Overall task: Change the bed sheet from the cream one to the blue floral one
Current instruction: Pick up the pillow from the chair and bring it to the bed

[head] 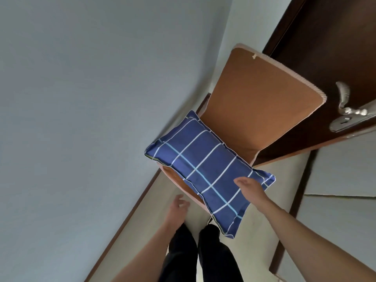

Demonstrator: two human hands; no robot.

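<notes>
home room | upholstered chair [258, 102] | wooden door [325, 47] with lever handle [350, 110] | painted wall [91, 98]

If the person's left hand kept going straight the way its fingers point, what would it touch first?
Most likely the brown chair: the left hand points up and right toward the seat's front edge, just below the blue checked pillow. Depth is unclear, so it might brush the pillow's underside instead.

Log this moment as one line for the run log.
right hand: open, on blue checked pillow | pillow: lying on brown padded chair | left hand: open, holding nothing | bed sheets: not in view
</notes>
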